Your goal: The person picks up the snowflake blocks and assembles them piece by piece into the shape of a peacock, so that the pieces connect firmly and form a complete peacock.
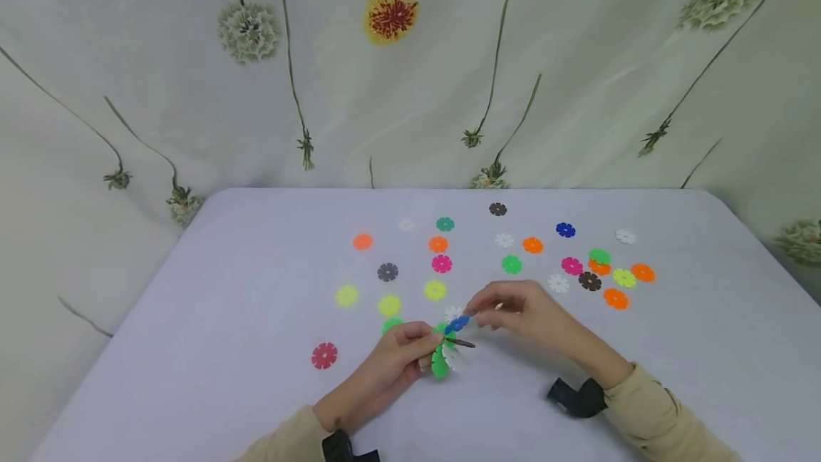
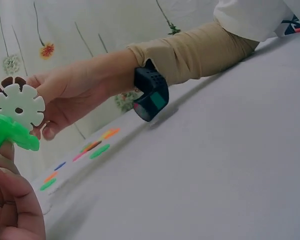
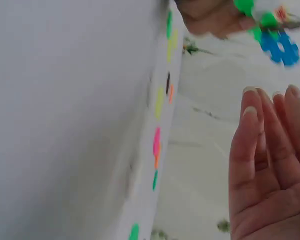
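Plastic discs slotted into a small cluster (image 1: pixel 445 349) are sitting in the left hand (image 1: pixel 391 366), its grip pinching the green one just above the desk (image 1: pixel 192 348). Beside the cluster, the right hand (image 1: pixel 519 312) is hovering with fingers relaxed, seemingly holding nothing. Light, stiff and probably slippery, the cluster is best held by the disc rims.

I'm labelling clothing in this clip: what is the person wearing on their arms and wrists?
Both arms wear tan long sleeves, right sleeve and left sleeve. Each wrist carries a black strapped device: right device, left device. Both hands are bare, without gloves or visible rings.

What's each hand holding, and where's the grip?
Left hand grips the snowflake-disc cluster by its green lower discs. Right hand holds nothing; its fingers lie straight beside the blue disc.
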{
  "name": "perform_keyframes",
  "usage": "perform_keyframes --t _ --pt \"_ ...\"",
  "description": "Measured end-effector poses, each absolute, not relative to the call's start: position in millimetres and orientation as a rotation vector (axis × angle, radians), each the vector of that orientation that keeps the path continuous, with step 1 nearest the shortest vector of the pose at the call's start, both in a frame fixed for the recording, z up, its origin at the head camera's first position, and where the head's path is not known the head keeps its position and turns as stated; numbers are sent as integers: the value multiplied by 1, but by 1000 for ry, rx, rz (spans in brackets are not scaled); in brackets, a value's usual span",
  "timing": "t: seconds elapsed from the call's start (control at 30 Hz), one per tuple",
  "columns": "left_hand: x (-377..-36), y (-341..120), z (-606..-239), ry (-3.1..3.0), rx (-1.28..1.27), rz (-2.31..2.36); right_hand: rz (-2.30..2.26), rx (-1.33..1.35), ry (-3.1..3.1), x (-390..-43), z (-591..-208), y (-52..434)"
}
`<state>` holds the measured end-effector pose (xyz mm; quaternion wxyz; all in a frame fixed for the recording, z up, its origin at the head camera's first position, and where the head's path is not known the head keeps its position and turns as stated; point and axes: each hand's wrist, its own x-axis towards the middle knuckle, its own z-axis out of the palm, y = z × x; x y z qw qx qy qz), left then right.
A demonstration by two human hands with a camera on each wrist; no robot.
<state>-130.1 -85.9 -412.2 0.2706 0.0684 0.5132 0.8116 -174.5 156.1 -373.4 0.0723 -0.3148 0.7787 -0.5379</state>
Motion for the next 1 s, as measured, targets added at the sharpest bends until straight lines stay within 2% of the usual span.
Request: perform_keyframes --t 0.1,0.27,0.37,0.6,0.73,0.87,1.0 --pt "-129 -88 -414 1361 160 2204 -1533 -767 2558 -193 -367 189" --pt "-128 -90 -414 1338 147 2217 -1236 -246 2940 -214 -373 248" --pt "-128 -90 -414 1339 143 2217 -1050 -122 2961 -221 -383 264" --pt "-130 -87 -414 1428 208 2151 -909 -289 2973 -224 -382 257" --pt "-129 -87 -415 1509 255 2100 -1207 -494 2833 -214 -375 230" --pt "-128 -86 -415 1565 280 2063 -1529 -808 2449 -193 -369 187" --pt "-128 -86 -415 1599 287 2037 -1650 -1043 2122 -173 -368 155"
